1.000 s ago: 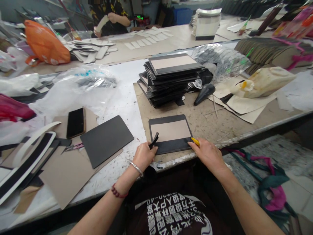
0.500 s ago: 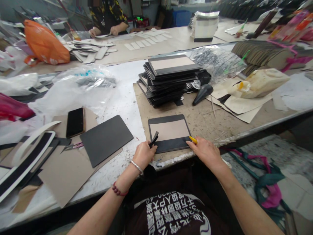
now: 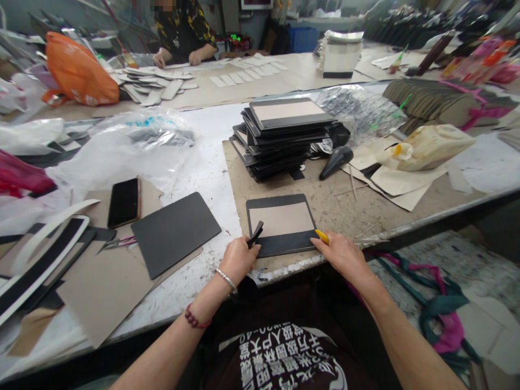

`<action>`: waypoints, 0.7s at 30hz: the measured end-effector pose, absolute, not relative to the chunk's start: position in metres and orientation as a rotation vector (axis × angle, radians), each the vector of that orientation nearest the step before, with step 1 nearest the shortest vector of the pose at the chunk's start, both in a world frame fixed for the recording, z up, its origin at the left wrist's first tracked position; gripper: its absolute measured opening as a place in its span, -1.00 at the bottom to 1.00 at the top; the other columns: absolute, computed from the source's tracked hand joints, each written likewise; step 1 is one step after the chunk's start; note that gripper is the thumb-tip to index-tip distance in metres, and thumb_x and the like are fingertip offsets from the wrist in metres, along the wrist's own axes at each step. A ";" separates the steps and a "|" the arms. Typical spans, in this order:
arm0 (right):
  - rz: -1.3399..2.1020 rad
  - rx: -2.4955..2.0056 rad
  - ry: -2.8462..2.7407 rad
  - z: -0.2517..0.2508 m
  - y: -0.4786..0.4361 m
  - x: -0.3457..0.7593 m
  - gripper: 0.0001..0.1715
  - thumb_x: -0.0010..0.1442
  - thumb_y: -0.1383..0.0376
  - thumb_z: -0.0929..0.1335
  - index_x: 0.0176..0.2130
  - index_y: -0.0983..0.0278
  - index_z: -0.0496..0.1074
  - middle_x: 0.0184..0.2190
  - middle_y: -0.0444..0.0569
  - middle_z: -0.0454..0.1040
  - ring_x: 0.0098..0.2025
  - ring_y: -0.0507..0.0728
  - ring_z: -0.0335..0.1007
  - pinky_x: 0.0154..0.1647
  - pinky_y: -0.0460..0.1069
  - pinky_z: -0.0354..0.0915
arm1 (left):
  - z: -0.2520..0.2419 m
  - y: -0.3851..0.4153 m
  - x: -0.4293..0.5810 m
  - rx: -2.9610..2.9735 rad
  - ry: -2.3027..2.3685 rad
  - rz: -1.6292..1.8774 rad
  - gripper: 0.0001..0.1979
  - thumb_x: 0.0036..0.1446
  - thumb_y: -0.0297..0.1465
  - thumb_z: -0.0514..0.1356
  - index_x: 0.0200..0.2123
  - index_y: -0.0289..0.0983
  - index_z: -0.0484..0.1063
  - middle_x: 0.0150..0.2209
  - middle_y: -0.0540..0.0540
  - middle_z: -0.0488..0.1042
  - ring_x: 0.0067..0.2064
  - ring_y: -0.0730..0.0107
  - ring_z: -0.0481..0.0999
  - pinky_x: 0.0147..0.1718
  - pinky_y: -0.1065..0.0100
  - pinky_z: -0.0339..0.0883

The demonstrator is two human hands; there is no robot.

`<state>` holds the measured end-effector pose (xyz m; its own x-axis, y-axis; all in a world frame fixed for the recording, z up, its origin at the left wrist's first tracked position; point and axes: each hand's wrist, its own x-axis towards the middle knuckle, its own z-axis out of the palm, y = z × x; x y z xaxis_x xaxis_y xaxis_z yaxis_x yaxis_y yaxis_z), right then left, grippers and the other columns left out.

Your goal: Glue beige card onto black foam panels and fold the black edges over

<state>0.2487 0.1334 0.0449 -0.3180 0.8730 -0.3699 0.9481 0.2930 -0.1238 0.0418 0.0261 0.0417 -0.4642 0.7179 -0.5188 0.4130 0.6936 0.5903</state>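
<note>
A dark panel [image 3: 280,245] with a beige rectangle on it lies flat at the table's front edge. At its near left corner is my left hand [image 3: 240,254], fingers closed round a short black curved strip [image 3: 255,233] that sticks up past them. My right hand [image 3: 339,252] is closed at the near right corner, thumb touching the panel. From its fingers pokes the tip of a yellow pointed tool [image 3: 322,236]; the rest is hidden in the palm. Beyond the panel stands an uneven stack of similar panels [image 3: 284,135].
Left lie a plain dark panel [image 3: 176,233], a phone [image 3: 124,202], scissors [image 3: 118,243] and loose strips [image 3: 44,265]. A black tapered object [image 3: 336,161] and a yellowed plastic bottle [image 3: 434,146] lie right. Across the table a person [image 3: 184,32] handles pale pieces.
My view has tilted up slightly. Both hands keep almost the same place at the panel's corners, still holding the strip and the yellow tool. The other person's hands have shifted a little.
</note>
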 end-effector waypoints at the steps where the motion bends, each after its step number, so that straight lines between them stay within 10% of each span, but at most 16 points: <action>1: -0.471 1.674 2.332 0.045 0.134 0.249 -0.54 0.23 0.06 0.16 -0.17 0.29 0.44 -0.29 0.11 0.50 -0.20 0.24 0.43 -0.31 -0.01 0.22 | 0.042 0.026 0.042 0.863 2.120 0.494 -0.88 0.10 -0.40 0.13 -0.46 -0.29 0.32 -0.73 0.05 0.31 -0.65 0.45 0.38 -0.65 0.49 0.16; 21: -0.599 1.557 2.397 0.054 0.142 0.251 -0.61 0.21 0.12 0.15 -0.25 0.28 0.43 -0.36 0.06 0.50 -0.25 0.20 0.42 -0.36 -0.04 0.16 | 0.036 0.026 0.041 0.878 2.130 0.491 -0.88 0.10 -0.40 0.14 -0.46 -0.30 0.33 -0.72 0.04 0.33 -0.64 0.45 0.39 -0.63 0.49 0.15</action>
